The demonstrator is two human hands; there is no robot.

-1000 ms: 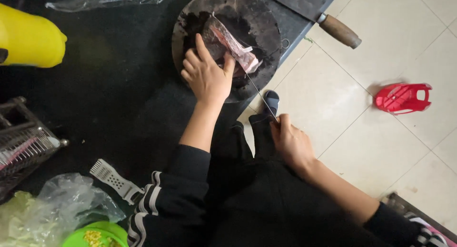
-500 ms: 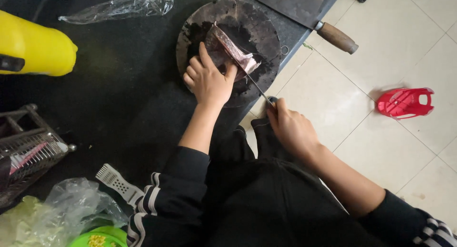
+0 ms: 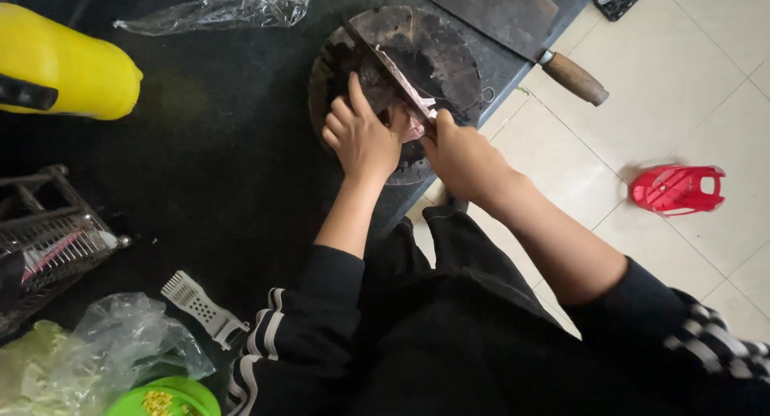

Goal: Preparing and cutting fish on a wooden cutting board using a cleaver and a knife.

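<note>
The pink meat strip (image 3: 414,119) lies on a dark round chopping block (image 3: 449,55). The left hand (image 3: 362,135) presses it down with curled fingers; the right hand (image 3: 461,155) grips a knife (image 3: 385,63). The black tabletop (image 3: 200,159) borders a pale tiled floor (image 3: 682,79).

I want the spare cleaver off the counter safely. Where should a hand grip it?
Grip the cleaver by its brown wooden handle, coming from the floor side: the handle juts past the counter edge over the tiles, while the broad blade lies flat on the counter.
</note>
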